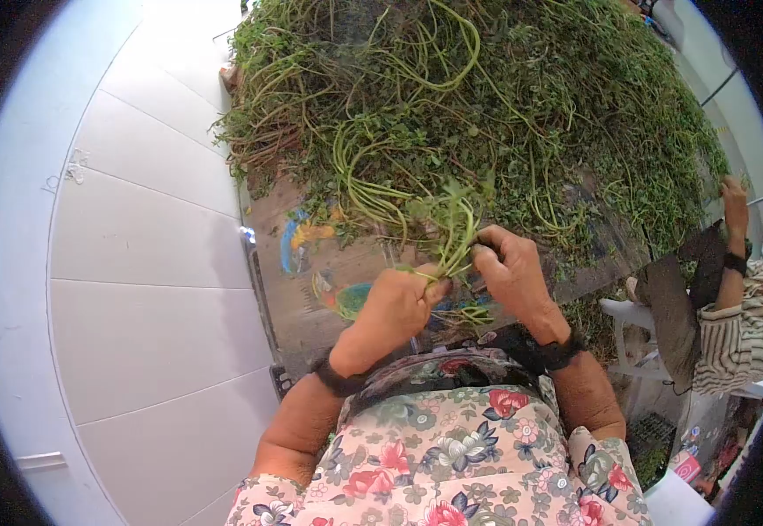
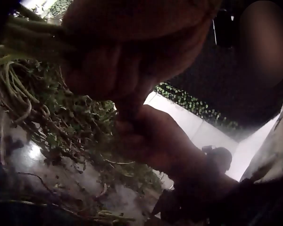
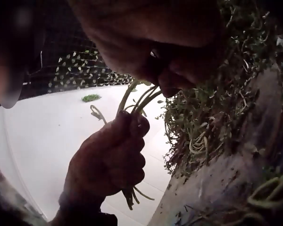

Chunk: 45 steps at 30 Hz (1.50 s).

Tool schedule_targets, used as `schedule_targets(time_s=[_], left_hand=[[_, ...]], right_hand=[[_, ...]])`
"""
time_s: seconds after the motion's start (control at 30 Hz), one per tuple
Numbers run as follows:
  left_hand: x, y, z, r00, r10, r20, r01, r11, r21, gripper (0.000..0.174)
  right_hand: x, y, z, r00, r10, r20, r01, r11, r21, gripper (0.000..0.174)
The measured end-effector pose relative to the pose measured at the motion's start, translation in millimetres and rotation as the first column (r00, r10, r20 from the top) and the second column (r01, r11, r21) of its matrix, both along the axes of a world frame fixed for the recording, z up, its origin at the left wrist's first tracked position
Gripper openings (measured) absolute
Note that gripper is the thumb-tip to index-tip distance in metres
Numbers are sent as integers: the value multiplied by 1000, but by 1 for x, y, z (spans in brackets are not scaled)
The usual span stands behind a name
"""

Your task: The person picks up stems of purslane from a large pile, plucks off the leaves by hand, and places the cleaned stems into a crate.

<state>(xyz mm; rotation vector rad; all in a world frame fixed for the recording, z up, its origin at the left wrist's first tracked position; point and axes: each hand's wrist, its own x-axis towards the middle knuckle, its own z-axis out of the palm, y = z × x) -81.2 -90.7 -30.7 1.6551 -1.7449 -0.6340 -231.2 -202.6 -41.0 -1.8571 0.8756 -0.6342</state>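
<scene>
My left hand (image 1: 399,302) grips a small bunch of leafy green stems (image 1: 457,230) just above the table's near edge. In the right wrist view the left hand (image 3: 108,162) has its fingers curled round the stems (image 3: 140,100), and the cut ends stick out below the fist. My right hand (image 1: 513,272) is close beside it, thumb and forefinger pinching at the upper part of the bunch. Dark shadow in both wrist views hides much of the fingertips. Beyond the hands spreads a large heap of the same greens (image 1: 504,114).
The wooden table (image 1: 289,302) has colourful painted patches. A few loose stems (image 1: 472,313) lie near its front edge. White wall panels (image 1: 153,342) stand along the left. At right are a white plastic chair (image 1: 631,311) and another person's striped sleeve (image 1: 737,355).
</scene>
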Motion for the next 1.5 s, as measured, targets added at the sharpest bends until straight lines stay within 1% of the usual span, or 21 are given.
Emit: schedule_targets(time_s=[0.07, 0.13, 0.23, 0.33, 0.37, 0.47, 0.5, 0.63, 0.73, 0.8, 0.83, 0.93, 1.03, 1.13, 1.17, 1.2, 1.23, 1.27, 1.33, 1.43, 1.5], left_hand=[[-4, -4, 7, 993, 73, -90, -54, 979, 197, 12], [-2, -4, 5, 995, 56, -82, -38, 978, 203, 10], [3, -2, 7, 998, 24, -54, -13, 981, 194, 9], [12, 3, 0, 998, 39, 45, -48, 975, 219, 8], [13, 7, -3, 995, 49, 86, -68, 969, 239, 7], [13, 7, -1, 966, -18, 257, -61, 954, 295, 6], [13, 6, 0, 963, -42, 266, -45, 950, 310, 6], [10, 4, 7, 949, -95, 300, -17, 937, 348, 8], [12, 6, 8, 943, -82, 322, -42, 932, 361, 9], [15, 8, 8, 942, -67, 329, -62, 928, 367, 9], [17, 9, 7, 942, -60, 329, -70, 927, 370, 9], [19, 12, 8, 954, -64, 293, -47, 933, 358, 11], [17, 15, 4, 962, -93, 256, -6, 933, 360, 14], [16, 17, -4, 966, -106, 235, 15, 932, 362, 17], [16, 18, -5, 967, -109, 229, 19, 932, 363, 18], [17, 18, -5, 989, -47, 140, 4, 956, 294, 15], [18, 18, -4, 999, 12, 46, -23, 974, 225, 13], [19, 19, -2, 996, 66, -51, -57, 985, 161, 12], [21, 20, 3, 995, 74, -74, -58, 978, 201, 16], [20, 16, 8, 993, 73, -89, -49, 967, 249, 17], [18, 16, 12, 994, 59, -87, -33, 963, 269, 17]], right_hand=[[0, 0, -5, 1000, -10, -11, 9, 990, -138, 17], [0, 0, -11, 1000, -22, -11, 18, 957, -291, 18], [-2, -10, -13, 970, -243, -14, 242, 969, -47, 16], [-22, -31, -3, 935, -341, 94, 281, 878, 387, 18], [-27, -32, 3, 914, -315, 257, 129, 823, 553, 23], [-18, -19, 39, 946, -197, 256, -24, 748, 663, 30], [-19, -20, 35, 962, -22, 270, -162, 752, 639, 32], [-2, -8, 27, 965, 61, 254, -225, 688, 690, 33], [-2, -13, 26, 976, 106, 188, -206, 717, 666, 27], [-6, -14, 15, 976, 205, 77, -218, 879, 424, 23], [-9, -14, 10, 971, 240, 11, -233, 929, 287, 22], [-15, -14, 6, 895, 386, -223, -393, 919, 16, 23], [-10, -8, -5, 890, 373, -264, -422, 892, -162, 23], [-9, -17, -19, 985, 89, -146, -112, 981, -156, 19], [-14, -24, -17, 1000, -17, -11, 18, 991, 133, 18], [-21, -34, -10, 984, -156, 88, 105, 901, 421, 17], [-26, -41, -6, 940, -311, 141, 138, 724, 676, 16], [-28, -42, -6, 935, -298, 191, 80, 705, 705, 17], [-33, -41, -5, 912, -286, 294, -32, 665, 746, 19], [-25, -26, -10, 941, -190, 281, -130, 564, 816, 26], [-18, -18, -13, 965, -75, 251, -177, 520, 836, 30]])
